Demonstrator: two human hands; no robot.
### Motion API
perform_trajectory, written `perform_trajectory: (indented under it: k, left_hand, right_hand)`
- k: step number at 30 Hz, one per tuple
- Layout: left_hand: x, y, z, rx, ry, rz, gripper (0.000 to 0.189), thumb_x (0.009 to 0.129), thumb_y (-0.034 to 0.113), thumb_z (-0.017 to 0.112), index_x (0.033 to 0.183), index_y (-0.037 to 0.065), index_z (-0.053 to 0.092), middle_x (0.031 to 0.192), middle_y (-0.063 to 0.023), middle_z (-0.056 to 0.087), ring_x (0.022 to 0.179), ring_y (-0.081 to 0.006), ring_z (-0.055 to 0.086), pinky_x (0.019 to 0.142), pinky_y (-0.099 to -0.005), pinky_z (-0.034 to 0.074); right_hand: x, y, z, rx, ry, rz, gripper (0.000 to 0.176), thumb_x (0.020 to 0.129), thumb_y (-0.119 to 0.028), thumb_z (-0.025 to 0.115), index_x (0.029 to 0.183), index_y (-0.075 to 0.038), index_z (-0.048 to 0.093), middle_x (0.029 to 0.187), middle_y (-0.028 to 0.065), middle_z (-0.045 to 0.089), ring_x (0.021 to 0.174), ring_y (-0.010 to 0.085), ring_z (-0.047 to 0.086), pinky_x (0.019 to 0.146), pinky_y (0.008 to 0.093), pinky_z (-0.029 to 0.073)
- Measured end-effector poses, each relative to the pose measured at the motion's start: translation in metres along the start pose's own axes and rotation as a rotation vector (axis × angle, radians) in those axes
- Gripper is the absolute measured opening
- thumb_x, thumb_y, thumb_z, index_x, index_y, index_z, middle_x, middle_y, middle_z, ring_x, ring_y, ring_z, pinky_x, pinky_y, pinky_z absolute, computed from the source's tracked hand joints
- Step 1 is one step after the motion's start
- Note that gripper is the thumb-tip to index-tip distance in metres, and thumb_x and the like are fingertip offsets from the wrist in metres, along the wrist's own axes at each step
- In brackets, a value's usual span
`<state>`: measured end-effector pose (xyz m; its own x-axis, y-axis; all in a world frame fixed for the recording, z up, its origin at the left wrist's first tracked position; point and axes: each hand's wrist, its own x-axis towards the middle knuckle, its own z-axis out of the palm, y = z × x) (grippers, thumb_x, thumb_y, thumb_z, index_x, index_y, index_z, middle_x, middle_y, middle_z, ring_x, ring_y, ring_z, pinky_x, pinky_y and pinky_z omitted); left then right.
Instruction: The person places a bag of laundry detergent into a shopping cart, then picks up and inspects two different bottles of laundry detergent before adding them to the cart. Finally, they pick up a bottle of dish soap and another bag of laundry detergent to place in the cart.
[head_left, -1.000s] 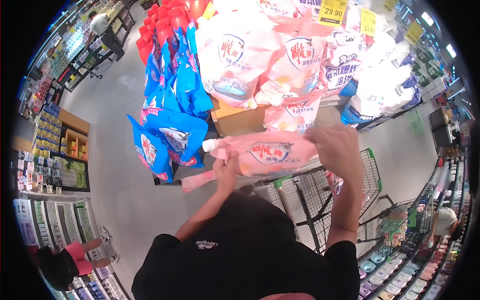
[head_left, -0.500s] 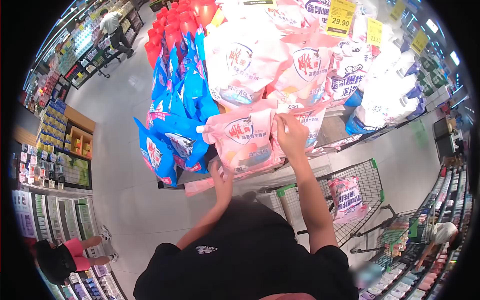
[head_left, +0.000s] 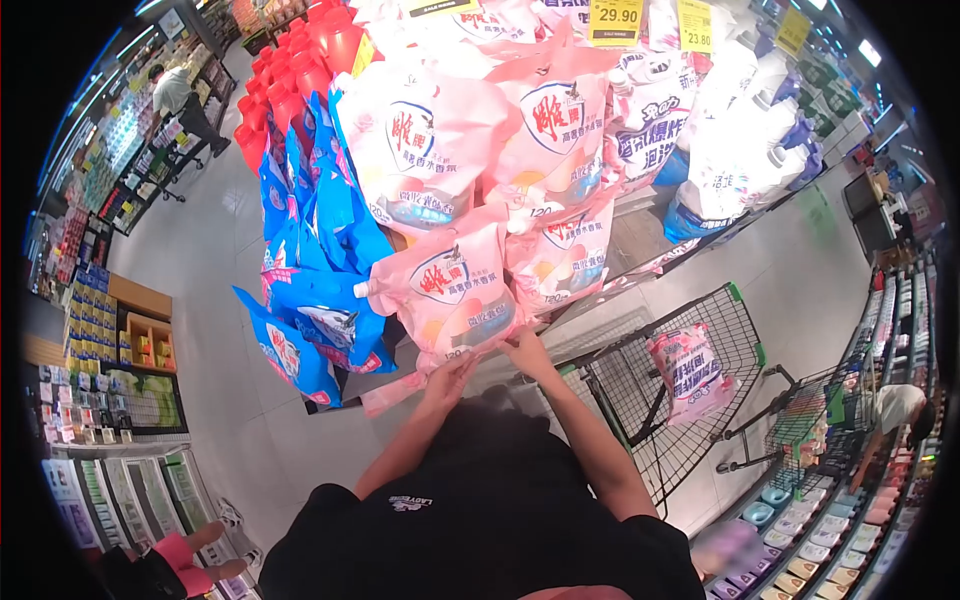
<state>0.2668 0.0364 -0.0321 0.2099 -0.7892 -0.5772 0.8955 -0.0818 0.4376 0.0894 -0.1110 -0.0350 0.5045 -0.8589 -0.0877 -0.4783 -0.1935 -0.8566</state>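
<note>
A pink bag of laundry detergent (head_left: 446, 295) leans at the front of the display, slightly tilted, its printed face toward me. My left hand (head_left: 449, 384) is closed on its bottom edge, fingers partly hidden. At the lower right corner of the same bag, my right hand (head_left: 524, 354) pinches the edge. Beside it stands another pink detergent bag (head_left: 562, 258), with larger pink and white bags stacked behind. Blue detergent bags (head_left: 335, 315) crowd the left side of the display.
A wire shopping cart (head_left: 640, 440) stands to my right, a pink bag (head_left: 692, 373) lying in it. Red bottles (head_left: 290, 95) and yellow price tags (head_left: 614, 22) are at the back. Other people stand in the aisles, one at lower left (head_left: 180, 565).
My right hand has come down from the bag's upper right side to its lower right corner. The bag leans more to the left. The whole view has shifted.
</note>
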Motion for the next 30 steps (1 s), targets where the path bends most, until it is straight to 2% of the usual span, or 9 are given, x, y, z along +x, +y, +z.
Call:
perform_trajectory:
  k: [7, 10, 13, 16, 17, 21, 24, 27, 30]
  left_hand:
    - [-0.015, 0.031, -0.001, 0.360, -0.137, 0.017, 0.050, 0.101, 0.009, 0.070, 0.144, -0.005, 0.050, 0.145, -0.0186, 0.060, 0.141, -0.0296, 0.055, 0.123, -0.0473, 0.042]
    - [-0.012, 0.049, -0.006, 0.433, -0.166, -0.166, 0.055, 0.101, 0.013, 0.072, 0.149, -0.002, 0.049, 0.150, -0.0177, 0.057, 0.143, -0.0278, 0.053, 0.120, -0.0469, 0.044]
    - [-0.004, 0.052, -0.002, 0.652, -0.308, -0.465, 0.052, 0.102, 0.018, 0.071, 0.147, -0.001, 0.052, 0.145, -0.0177, 0.063, 0.138, -0.0264, 0.058, 0.113, -0.0425, 0.049]
    - [0.005, 0.025, 0.019, 0.858, -0.327, -0.488, 0.040, 0.103, 0.029, 0.070, 0.129, -0.001, 0.068, 0.119, -0.0092, 0.073, 0.105, -0.0187, 0.070, 0.094, -0.0336, 0.055]
    - [0.005, 0.012, 0.040, 0.936, -0.298, -0.458, 0.031, 0.102, 0.030, 0.072, 0.112, 0.001, 0.072, 0.096, -0.0043, 0.073, 0.083, -0.0130, 0.068, 0.078, -0.0297, 0.055]
    - [0.017, -0.039, 0.090, 1.263, -0.576, -0.134, 0.035, 0.100, 0.028, 0.075, 0.078, 0.004, 0.063, 0.067, 0.0010, 0.060, 0.065, -0.0059, 0.056, 0.059, -0.0285, 0.044]
    - [-0.009, -0.056, 0.148, 1.332, -0.854, 0.107, 0.034, 0.098, 0.026, 0.077, 0.079, 0.001, 0.063, 0.062, -0.0004, 0.054, 0.063, -0.0057, 0.053, 0.057, -0.0292, 0.041]
    - [-0.004, -0.091, 0.168, 1.372, -1.154, 0.426, 0.018, 0.092, 0.017, 0.076, 0.094, 0.002, 0.066, 0.086, -0.0112, 0.066, 0.080, -0.0230, 0.067, 0.072, -0.0378, 0.052]
    - [0.004, -0.114, 0.171, 1.575, -1.293, 0.572, 0.037, 0.087, 0.016, 0.075, 0.119, 0.001, 0.063, 0.120, -0.0174, 0.068, 0.115, -0.0365, 0.063, 0.102, -0.0457, 0.050]
  right_hand:
    - [0.007, -0.021, 0.013, 0.180, 0.078, 0.107, 0.035, 0.085, -0.019, 0.088, 0.101, 0.004, 0.066, 0.096, 0.0190, 0.074, 0.090, 0.0262, 0.074, 0.078, 0.0400, 0.059]
    - [0.010, -0.020, 0.011, 0.169, 0.070, 0.072, 0.033, 0.087, -0.017, 0.086, 0.103, 0.002, 0.066, 0.095, 0.0164, 0.075, 0.089, 0.0222, 0.074, 0.074, 0.0384, 0.059]
    - [-0.005, -0.012, 0.006, 0.304, 0.094, 0.076, 0.027, 0.091, -0.015, 0.082, 0.107, 0.000, 0.067, 0.095, 0.0122, 0.075, 0.088, 0.0171, 0.073, 0.071, 0.0354, 0.059]
    - [-0.040, -0.028, -0.025, 0.317, 0.231, 0.188, 0.015, 0.099, -0.009, 0.071, 0.112, -0.001, 0.068, 0.101, 0.0086, 0.076, 0.091, 0.0143, 0.074, 0.072, 0.0280, 0.056]
    - [-0.056, -0.033, -0.036, 0.370, 0.358, 0.212, 0.014, 0.100, -0.007, 0.069, 0.113, -0.001, 0.067, 0.102, 0.0089, 0.077, 0.094, 0.0152, 0.074, 0.074, 0.0280, 0.056]
    - [-0.142, -0.035, -0.083, 0.208, 0.817, 0.321, 0.015, 0.105, -0.004, 0.060, 0.120, 0.000, 0.063, 0.112, 0.0114, 0.077, 0.103, 0.0175, 0.075, 0.081, 0.0289, 0.058]
    - [-0.223, -0.006, -0.101, -0.028, 1.046, 0.409, 0.023, 0.105, -0.004, 0.059, 0.129, -0.001, 0.060, 0.117, 0.0133, 0.076, 0.109, 0.0211, 0.074, 0.084, 0.0327, 0.059]
    - [-0.299, 0.016, -0.102, -0.129, 1.166, 0.666, 0.033, 0.102, -0.006, 0.062, 0.134, -0.001, 0.059, 0.127, 0.0152, 0.071, 0.116, 0.0270, 0.071, 0.084, 0.0355, 0.060]
    - [-0.361, 0.028, -0.093, -0.426, 1.064, 0.819, 0.045, 0.103, -0.015, 0.062, 0.143, 0.004, 0.054, 0.141, 0.0224, 0.062, 0.139, 0.0387, 0.054, 0.114, 0.0472, 0.046]
